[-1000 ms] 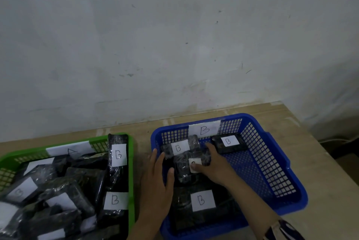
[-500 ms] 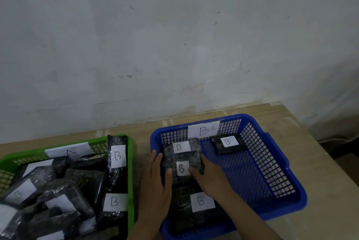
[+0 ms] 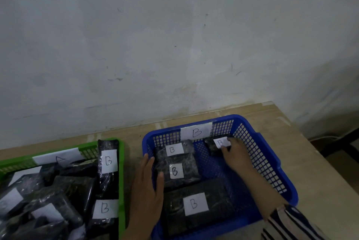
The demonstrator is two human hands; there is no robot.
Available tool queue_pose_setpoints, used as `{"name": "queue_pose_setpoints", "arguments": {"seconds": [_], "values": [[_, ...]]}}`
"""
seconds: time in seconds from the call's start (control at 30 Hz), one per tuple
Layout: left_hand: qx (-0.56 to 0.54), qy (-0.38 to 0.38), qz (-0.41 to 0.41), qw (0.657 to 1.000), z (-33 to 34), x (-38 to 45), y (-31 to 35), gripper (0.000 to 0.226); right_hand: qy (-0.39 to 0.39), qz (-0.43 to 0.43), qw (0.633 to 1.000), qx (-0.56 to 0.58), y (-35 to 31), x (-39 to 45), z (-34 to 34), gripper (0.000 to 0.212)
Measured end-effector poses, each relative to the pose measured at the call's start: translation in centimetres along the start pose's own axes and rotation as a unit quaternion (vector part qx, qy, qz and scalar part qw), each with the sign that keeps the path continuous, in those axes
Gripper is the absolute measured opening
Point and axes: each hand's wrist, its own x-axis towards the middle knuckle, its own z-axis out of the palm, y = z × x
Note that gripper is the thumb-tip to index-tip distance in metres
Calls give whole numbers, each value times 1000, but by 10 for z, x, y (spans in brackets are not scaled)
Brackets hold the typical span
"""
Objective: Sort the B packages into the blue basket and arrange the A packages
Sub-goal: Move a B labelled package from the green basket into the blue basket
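While the right hand reaches to the far side of the blue basket, its fingers rest on a small B package there; whether the grip has closed on it I cannot tell. The left hand lies flat and open along the basket's left wall, touching a stacked B package. Four B packages show inside the blue basket, one large at the near end. Sorting looks partly done: the green basket, labelled A, holds at least two B packages along its right edge, among other dark packages whose labels are unclear. Arranging the A packages appears not yet begun.
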Motion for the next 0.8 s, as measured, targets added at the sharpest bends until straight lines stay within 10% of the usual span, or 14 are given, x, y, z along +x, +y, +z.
{"name": "queue_pose_setpoints", "arguments": {"seconds": [0.47,0.8], "values": [[5,-3,-8,1000,-3,-2,4,54,-11,9,999,-34,5,6,14,22],[8,-3,-6,1000,-4,-3,5,51,-43,75,996,22,2,6,10,87]]}}
